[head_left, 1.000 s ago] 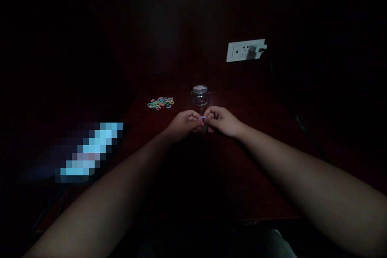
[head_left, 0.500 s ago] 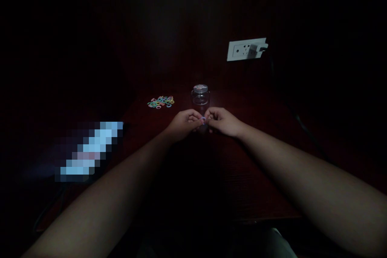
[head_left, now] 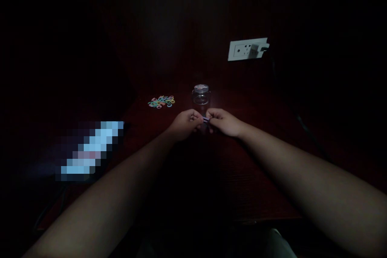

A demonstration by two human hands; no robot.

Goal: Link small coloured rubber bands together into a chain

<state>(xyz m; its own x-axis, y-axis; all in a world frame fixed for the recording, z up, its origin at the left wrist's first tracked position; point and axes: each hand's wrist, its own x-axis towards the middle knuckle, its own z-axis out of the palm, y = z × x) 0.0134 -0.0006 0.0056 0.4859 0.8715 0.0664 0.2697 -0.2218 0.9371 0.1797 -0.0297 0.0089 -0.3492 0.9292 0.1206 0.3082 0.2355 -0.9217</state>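
Pinching a small lilac band (head_left: 206,119) over a dark table (head_left: 248,193), the left hand (head_left: 188,124) and right hand (head_left: 223,121) each have thumb and fingers closed on one end, nearer than a lidded jar (head_left: 201,96). It looks light, soft and stretchy, likely best gripped at opposite ends.

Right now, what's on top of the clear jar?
A lid with a pale, patterned top sits on the clear jar. It covers the opening, so the rim beneath cannot be seen.
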